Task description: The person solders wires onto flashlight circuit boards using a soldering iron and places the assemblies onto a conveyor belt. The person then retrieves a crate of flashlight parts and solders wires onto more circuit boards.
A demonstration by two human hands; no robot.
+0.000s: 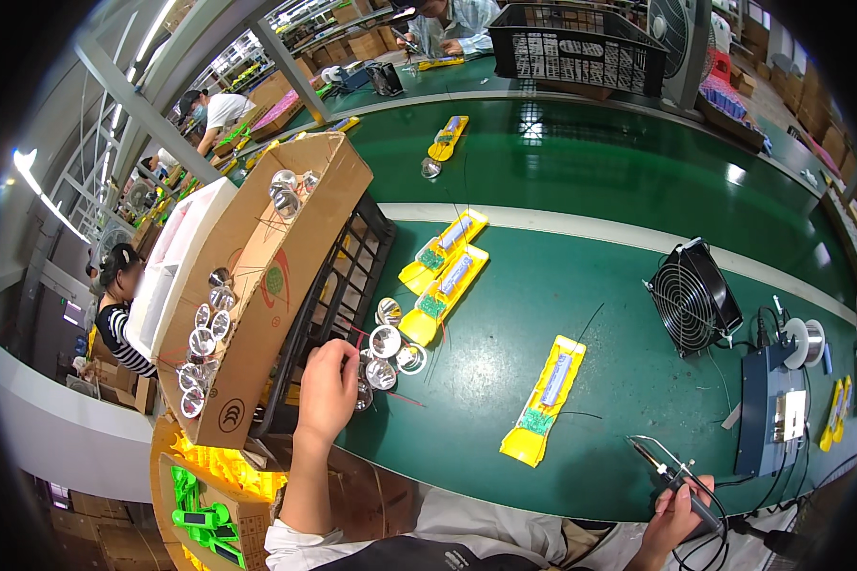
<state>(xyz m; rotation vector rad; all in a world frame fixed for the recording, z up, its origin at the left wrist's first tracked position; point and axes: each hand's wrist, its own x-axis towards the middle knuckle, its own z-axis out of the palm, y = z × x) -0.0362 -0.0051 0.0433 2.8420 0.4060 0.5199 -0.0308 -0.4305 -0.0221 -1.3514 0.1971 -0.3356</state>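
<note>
My left hand [328,392] is closed beside a cluster of shiny reflector cups [382,373] at the table's left edge. Thin red wires show by its fingertips, but what they pinch is hidden. In my right hand [674,519], at the lower right, is a soldering iron [700,509] with a thin metal feed tube by its tip, which points up and left. Between the hands lies a yellow flashlight housing half [517,443] with a blue-grey battery [558,379], a green circuit board [537,421] and loose wires. Two similar yellow housings [445,290] lie behind the cups.
A cardboard box [248,381] with more reflectors stands on a black crate [357,257] at left. A black fan [692,300], a blue soldering station [767,409] and a solder spool [806,343] stand at right. Beyond runs a green conveyor [600,162]; people sit farther off.
</note>
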